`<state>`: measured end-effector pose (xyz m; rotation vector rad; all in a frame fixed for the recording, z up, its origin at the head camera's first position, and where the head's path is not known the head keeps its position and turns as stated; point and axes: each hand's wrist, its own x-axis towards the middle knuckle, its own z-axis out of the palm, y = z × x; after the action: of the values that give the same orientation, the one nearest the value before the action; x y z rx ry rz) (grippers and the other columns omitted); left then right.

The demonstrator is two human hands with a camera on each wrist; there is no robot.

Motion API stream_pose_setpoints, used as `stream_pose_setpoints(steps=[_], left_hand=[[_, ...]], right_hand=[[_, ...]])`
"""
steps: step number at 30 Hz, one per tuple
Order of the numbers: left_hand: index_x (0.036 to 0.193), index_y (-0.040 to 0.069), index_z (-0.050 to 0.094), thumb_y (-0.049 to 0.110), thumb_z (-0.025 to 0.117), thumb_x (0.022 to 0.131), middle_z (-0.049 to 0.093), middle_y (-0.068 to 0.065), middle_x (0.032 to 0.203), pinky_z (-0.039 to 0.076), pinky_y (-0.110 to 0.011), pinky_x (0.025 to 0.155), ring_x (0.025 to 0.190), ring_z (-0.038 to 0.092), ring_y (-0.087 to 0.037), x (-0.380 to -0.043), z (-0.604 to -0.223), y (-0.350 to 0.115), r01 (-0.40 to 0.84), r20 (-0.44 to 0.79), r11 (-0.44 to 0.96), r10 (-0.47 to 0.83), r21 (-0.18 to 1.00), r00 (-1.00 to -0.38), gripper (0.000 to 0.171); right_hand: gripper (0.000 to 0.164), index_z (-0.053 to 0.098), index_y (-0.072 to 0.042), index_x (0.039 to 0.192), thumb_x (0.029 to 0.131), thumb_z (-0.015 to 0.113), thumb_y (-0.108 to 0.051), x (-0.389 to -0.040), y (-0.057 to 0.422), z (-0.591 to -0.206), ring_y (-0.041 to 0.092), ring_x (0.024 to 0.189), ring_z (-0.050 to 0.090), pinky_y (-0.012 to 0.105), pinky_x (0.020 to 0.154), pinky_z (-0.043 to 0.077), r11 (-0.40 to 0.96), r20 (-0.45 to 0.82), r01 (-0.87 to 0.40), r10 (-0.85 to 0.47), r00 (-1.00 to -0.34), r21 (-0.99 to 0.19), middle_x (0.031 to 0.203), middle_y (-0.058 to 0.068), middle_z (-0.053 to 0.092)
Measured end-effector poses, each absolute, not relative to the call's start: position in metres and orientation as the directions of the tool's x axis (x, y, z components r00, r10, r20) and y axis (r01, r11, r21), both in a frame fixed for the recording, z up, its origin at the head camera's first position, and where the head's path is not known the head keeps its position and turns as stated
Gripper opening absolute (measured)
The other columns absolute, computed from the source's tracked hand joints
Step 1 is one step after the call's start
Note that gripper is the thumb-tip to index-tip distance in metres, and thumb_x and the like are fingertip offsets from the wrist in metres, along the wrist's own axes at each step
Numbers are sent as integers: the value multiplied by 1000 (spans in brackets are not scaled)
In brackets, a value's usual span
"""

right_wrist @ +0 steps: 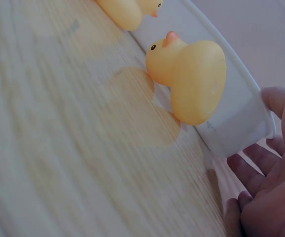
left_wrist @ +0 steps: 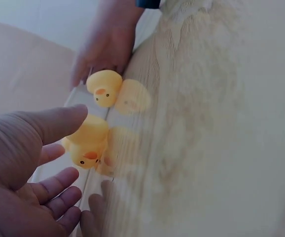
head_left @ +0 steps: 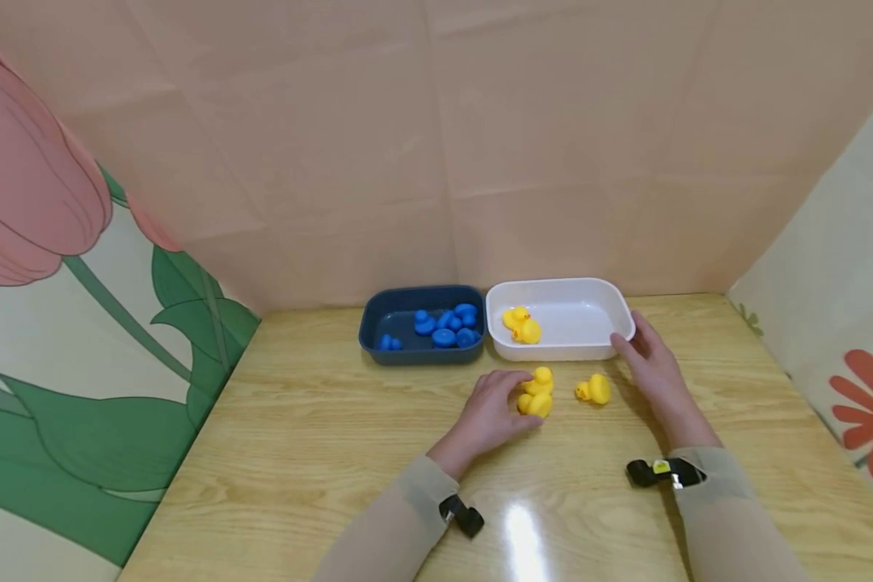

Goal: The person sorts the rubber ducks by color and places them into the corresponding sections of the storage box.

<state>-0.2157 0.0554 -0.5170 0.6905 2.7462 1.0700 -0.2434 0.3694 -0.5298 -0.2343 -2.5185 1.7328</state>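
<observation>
Two yellow toy ducks (head_left: pixel 536 392) stand close together on the table, between the thumb and fingers of my left hand (head_left: pixel 486 411). In the left wrist view the thumb crosses in front of a duck (left_wrist: pixel 89 140) while the other fingers stay loosely spread. My right hand (head_left: pixel 655 368) holds the near right corner of a white tray (head_left: pixel 553 353), its thumb at the near side and fingers around the right side. One more yellow duck (head_left: pixel 594 390) lies on the table between the hands; it shows large in the right wrist view. Two yellow ducks (head_left: pixel 521 325) lie inside the white tray.
A dark blue tray (head_left: pixel 422 358) with several blue toy ducks (head_left: pixel 445 326) stands just left of the white one. Both trays sit near the back edge of the wooden table (head_left: pixel 298 453), before a pinkish cloth (head_left: pixel 335 162). Flower-patterned panels flank the table.
</observation>
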Motion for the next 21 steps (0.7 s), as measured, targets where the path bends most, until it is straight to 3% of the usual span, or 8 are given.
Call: stream_pose_setpoints(steps=[10, 21], left_hand=[[136, 22, 71, 45, 91, 93, 69, 10, 125, 49, -29, 103, 113, 55, -11, -212, -517, 61, 355, 51, 716, 410, 601, -911, 53], [130, 22, 71, 44, 92, 92, 71, 14, 115, 49, -28, 100, 106, 57, -8, -212, -519, 59, 374, 87, 697, 411, 612, -907, 49]], right_hand=[[102, -1, -28, 179, 105, 52, -75, -243, 369, -530, 46, 167, 11, 70, 128, 17, 353, -32, 89, 164, -986, -931, 184, 12, 7], [100, -1, -29, 179, 106, 51, -74, -243, 370, -531, 46, 167, 10, 71, 128, 16, 350, -40, 98, 168, -985, -932, 184, 11, 6]])
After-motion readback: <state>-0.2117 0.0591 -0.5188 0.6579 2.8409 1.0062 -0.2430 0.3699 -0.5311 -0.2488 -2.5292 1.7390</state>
